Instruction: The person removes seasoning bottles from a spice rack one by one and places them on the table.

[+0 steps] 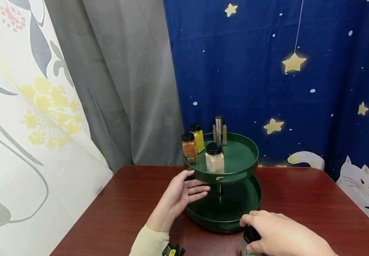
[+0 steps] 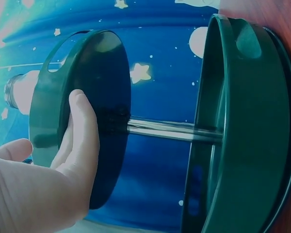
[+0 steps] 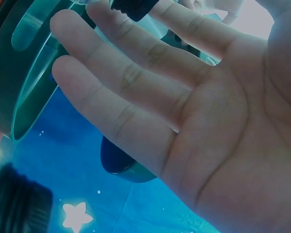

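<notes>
A green two-tier round stand on a metal post has an upper tray (image 1: 242,160) and a lower tray (image 1: 251,192). My left hand (image 1: 184,193) is at the upper tray's left front, straight fingers beneath it and thumb by the rim. In the left wrist view, a finger (image 2: 82,126) lies along the underside. At the lower right, my right hand (image 1: 280,231) holds a black-lidded spice jar (image 1: 251,236) by its lid, in front of the lower tray. Cream (image 1: 214,161), orange (image 1: 189,151) and yellow (image 1: 198,140) spice jars stand on the upper tray.
Another jar (image 1: 224,133) stands behind the post on the upper tray, partly hidden. Beneath the stand is a reddish-brown table (image 1: 133,199). Curtains hang behind it. In the right wrist view, a dark ridged lid (image 3: 19,204) shows at the lower left.
</notes>
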Motion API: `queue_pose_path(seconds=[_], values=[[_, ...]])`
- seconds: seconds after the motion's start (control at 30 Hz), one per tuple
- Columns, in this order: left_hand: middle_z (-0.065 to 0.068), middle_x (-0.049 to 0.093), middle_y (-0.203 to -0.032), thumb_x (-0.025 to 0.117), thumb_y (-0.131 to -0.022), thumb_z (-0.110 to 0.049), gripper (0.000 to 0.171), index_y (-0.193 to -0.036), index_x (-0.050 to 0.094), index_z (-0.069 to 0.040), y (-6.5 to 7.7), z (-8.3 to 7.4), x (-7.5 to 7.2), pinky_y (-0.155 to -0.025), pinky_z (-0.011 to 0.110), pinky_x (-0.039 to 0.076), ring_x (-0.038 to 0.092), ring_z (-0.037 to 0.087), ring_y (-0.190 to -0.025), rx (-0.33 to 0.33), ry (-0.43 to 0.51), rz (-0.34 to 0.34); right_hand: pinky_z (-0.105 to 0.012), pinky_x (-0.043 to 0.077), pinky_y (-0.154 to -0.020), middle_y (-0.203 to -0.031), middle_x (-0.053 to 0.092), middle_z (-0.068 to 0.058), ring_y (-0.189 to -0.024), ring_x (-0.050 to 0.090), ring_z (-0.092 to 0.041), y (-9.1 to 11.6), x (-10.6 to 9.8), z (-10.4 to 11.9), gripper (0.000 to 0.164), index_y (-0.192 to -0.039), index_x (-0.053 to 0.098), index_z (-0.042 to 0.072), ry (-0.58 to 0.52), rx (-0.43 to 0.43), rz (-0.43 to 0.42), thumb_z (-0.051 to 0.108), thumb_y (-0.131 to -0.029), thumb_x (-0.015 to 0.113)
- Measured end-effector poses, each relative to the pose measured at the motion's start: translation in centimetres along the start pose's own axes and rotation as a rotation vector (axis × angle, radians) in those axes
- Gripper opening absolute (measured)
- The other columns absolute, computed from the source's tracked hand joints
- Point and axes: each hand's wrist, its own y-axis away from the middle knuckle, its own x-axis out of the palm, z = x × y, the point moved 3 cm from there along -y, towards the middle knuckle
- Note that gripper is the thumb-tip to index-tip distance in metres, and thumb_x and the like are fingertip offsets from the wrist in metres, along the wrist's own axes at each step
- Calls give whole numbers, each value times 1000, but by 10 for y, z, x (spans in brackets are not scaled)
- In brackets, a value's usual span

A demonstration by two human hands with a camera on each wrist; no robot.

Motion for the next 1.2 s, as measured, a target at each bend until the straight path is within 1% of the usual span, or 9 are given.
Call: queue_pose_path(seconds=[0.2, 0.33, 0.43, 0.57, 0.63, 0.73, 0.8, 0.93, 1.2], values=[[19, 58, -129, 53, -97, -32, 50, -140, 43, -10, 3, -3, 3, -91, 47, 50, 58, 40, -109, -6, 102, 12, -46, 54, -71, -97, 59, 17, -82, 54, -9, -1, 0, 1, 38, -107, 64, 34, 8, -10, 6, 51, -75, 75], [18, 56, -132, 54, -95, -33, 58, -144, 36, -8, 7, -2, 7, -93, 48, 49, 55, 42, -113, -25, 139, 38, -47, 54, -71, -97, 59, 17, -82, 54, -9, 1, 0, 2, 38, -107, 64, 34, 0, -15, 8, 51, -75, 75], [18, 57, -130, 54, -95, -33, 61, -146, 33, -6, 6, -1, 9, -92, 48, 49, 55, 42, -114, -27, 120, 48, -47, 55, -72, -96, 59, 18, -82, 55, -8, 4, -3, 3, 39, -109, 64, 34, -3, -32, -8, 52, -76, 74], [18, 60, -126, 51, -97, -36, 58, -144, 36, -4, 5, 2, 9, -91, 47, 51, 58, 40, -110, -18, 86, 28, -43, 57, -70, -97, 60, 17, -81, 56, -7, 9, -9, 4, 40, -110, 64, 32, -19, -60, -36, 52, -78, 72], [18, 61, -126, 50, -98, -38, 56, -143, 39, -5, 3, 2, 8, -91, 47, 51, 59, 39, -109, -7, 67, 20, -38, 57, -67, -97, 60, 16, -80, 56, -5, 9, -14, 5, 40, -111, 64, 30, -20, -70, -63, 52, -78, 72], [19, 61, -125, 53, -97, -42, 57, -140, 45, -7, 0, 1, 7, -89, 46, 52, 60, 39, -107, 11, 38, 3, -31, 55, -63, -99, 59, 16, -79, 57, 0, 10, -24, 5, 41, -111, 63, 28, -3, -86, -113, 52, -79, 71], [19, 61, -124, 57, -94, -46, 60, -139, 46, -7, -2, -2, 8, -88, 46, 52, 59, 40, -108, 20, 24, -3, -28, 53, -61, -98, 58, 16, -77, 56, 3, 11, -31, 7, 40, -111, 63, 29, 10, -89, -149, 52, -79, 71], [20, 61, -124, 61, -91, -47, 66, -140, 47, -6, -2, -4, 8, -88, 46, 52, 56, 42, -112, 24, 16, -13, -27, 52, -60, -99, 57, 16, -76, 55, 3, 15, -44, 12, 41, -111, 62, 30, 46, -84, -213, 54, -79, 71], [19, 61, -124, 60, -94, -41, 59, -141, 47, -7, 2, -5, 9, -87, 45, 53, 61, 37, -105, 19, -2, -34, -26, 52, -61, -101, 58, 15, -78, 56, -1, 26, -56, 20, 42, -111, 62, 29, 70, -69, -276, 53, -78, 73]])
